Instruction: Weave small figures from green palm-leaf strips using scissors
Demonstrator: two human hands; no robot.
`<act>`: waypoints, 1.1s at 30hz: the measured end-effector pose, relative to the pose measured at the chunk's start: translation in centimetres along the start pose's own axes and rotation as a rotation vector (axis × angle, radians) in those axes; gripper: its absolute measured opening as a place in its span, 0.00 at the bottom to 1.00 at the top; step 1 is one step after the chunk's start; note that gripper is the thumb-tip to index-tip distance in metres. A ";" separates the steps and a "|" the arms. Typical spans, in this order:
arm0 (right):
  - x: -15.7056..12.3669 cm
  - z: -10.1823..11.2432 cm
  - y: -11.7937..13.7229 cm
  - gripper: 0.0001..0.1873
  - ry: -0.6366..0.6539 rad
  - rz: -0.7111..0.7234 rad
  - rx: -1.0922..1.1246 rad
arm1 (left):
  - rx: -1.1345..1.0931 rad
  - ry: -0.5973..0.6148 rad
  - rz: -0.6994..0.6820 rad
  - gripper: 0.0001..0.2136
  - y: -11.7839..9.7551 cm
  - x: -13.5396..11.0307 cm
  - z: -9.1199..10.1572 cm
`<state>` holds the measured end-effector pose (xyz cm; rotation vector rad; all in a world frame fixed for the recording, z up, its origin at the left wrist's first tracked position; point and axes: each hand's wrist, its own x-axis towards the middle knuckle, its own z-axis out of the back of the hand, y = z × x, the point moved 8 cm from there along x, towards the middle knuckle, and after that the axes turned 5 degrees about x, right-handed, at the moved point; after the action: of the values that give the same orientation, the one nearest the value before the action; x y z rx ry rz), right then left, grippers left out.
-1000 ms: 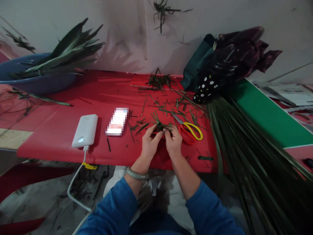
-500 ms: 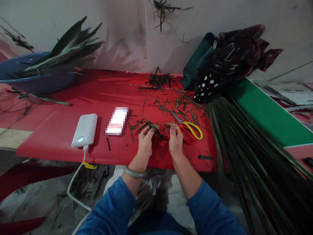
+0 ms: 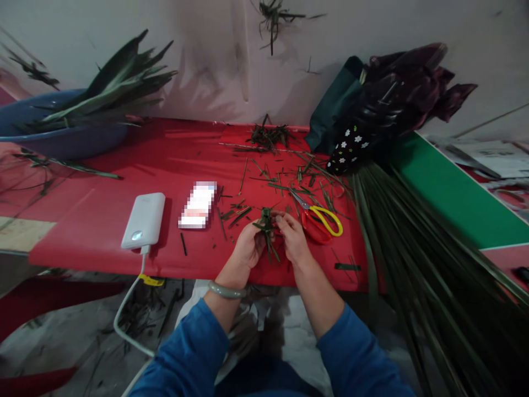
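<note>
A small figure woven from green leaf strips (image 3: 266,219) is held upright between my hands, above the near part of the red table. My left hand (image 3: 249,242) is closed round its left side and lower strands. On its other side, my right hand (image 3: 292,236) has thumb and forefinger pinched at a thin strand by the figure's upper right; the exact grip is too small to make out. Loose strand ends hang down between the palms. Scissors (image 3: 326,219) with red and yellow handles lie just right of my right hand, blades pointing away to the left.
Leaf scraps (image 3: 270,135) litter the red table (image 3: 165,154). A power bank (image 3: 144,219) with a cable and a phone (image 3: 198,205) lie left. A blue basin (image 3: 61,140) of leaves stands far left. Long leaves (image 3: 397,242) and bags (image 3: 397,91) crowd the right.
The woven figure has turned from lying sideways to upright, with its strands now hanging down. My right hand has moved left to it, and my left hand has rolled under it.
</note>
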<state>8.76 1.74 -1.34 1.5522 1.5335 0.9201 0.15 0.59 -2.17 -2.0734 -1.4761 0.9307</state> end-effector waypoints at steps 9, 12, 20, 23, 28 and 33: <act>0.4 1.0 0.6 0.08 -0.088 0.124 -0.023 | 0.122 -0.033 -0.083 0.06 0.0 0.1 0.2; 0.4 1.2 1.4 0.10 -0.106 0.270 -0.156 | 0.139 -0.099 -0.143 0.08 -0.4 0.3 0.8; -0.8 -0.5 3.8 0.09 -0.001 0.494 -0.533 | 0.148 -0.126 -0.186 0.08 -0.6 0.6 1.4; -0.9 -0.8 4.1 0.08 0.031 0.525 -0.551 | 0.212 -0.088 -0.204 0.06 -0.6 0.5 1.0; -1.0 0.3 4.4 0.05 -0.104 0.541 -0.521 | 0.331 -0.008 -0.194 0.05 -0.2 0.6 0.3; -0.9 0.9 4.1 0.05 -0.173 0.512 -0.534 | 0.355 -0.038 -0.223 0.07 -0.5 0.5 0.2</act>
<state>11.43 0.83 1.89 1.5828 0.6859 1.3072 -0.26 1.22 -2.10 -1.6123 -1.4070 1.0584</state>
